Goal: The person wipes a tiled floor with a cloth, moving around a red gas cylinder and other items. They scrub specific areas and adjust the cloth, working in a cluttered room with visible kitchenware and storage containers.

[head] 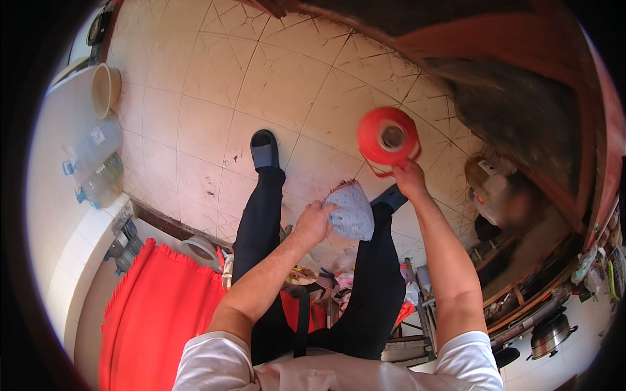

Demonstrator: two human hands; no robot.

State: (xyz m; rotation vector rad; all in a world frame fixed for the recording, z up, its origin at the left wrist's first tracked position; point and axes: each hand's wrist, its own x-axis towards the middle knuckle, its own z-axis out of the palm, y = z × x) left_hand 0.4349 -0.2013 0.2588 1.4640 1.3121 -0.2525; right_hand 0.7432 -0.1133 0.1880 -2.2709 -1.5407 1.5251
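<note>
My left hand [314, 222] grips a folded light-blue patterned cloth [351, 212] with a frayed reddish edge, held in front of my legs. To its right, my right hand [410, 180] is closed on the handle of a red vacuum flask [374, 132]. I look down onto the flask's top, where a pale ring surrounds a dark round mouth; no lid shows on it. Cloth and flask are apart. Below them, my feet in dark slippers [265, 151] stand on the tiled floor [274, 73].
Large clear plastic bottles [105, 178] and a beige basin [106, 90] stand along the left wall. A red curtain [161, 313] hangs at lower left. Dark wooden furniture [518, 88] rises on the right, with bottles [481, 176] beside it. A metal pot [551, 335] sits at lower right.
</note>
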